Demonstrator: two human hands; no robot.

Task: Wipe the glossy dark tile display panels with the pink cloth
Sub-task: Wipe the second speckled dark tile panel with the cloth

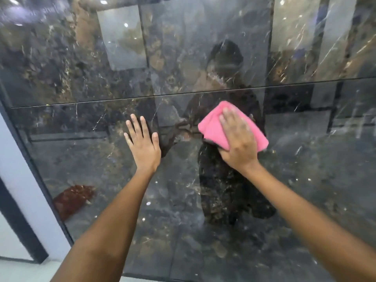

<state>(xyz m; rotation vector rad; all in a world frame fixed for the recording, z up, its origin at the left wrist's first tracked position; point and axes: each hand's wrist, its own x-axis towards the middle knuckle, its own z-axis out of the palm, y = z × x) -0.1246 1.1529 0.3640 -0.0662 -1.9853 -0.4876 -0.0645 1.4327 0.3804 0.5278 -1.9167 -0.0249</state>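
One pink cloth [215, 127], two tile panels [101, 169], two hands

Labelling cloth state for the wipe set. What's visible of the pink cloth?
The pink cloth is a soft, plain fabric, folded or bunched into a rough pad with a crease near its upper left. It lies flat against the lower dark panel, just below the seam between panels. The right hand presses on it with fingers spread and straight, covering its middle. A darker edge shows under its lower left corner. The left hand does not touch it.
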